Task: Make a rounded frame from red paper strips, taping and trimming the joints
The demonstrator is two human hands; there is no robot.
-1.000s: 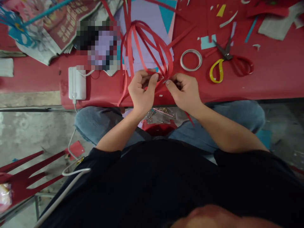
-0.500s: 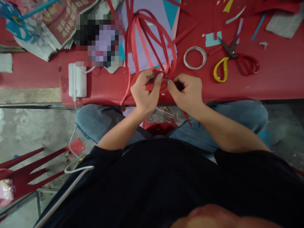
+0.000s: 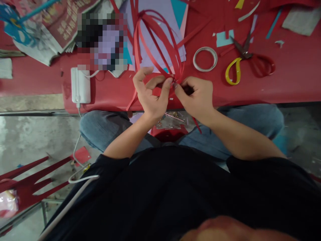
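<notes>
Several red paper strips [image 3: 158, 43] form long loops that arch away from me over a lilac sheet and gather at a point between my hands. My left hand [image 3: 152, 92] pinches that gathered point between thumb and index finger, its other fingers lifted away. Close against it, my right hand [image 3: 197, 93] grips the strips with thumb and curled fingers. The exact join is hidden by the fingertips. A loose red strip end hangs below my right hand, and another lies left of my left hand.
A roll of tape [image 3: 205, 59] and open scissors [image 3: 245, 55] with yellow and red handles lie to the right. On the left are a white power bank [image 3: 80, 85] with a cable, newspaper [image 3: 60, 26] and a blue paper flower [image 3: 16, 23]. Paper scraps are scattered on the red table [image 3: 250, 92].
The raised fingers of my left hand have spread outward from the strips. The loops have shifted slightly and bunched closer together; my right hand has barely moved.
</notes>
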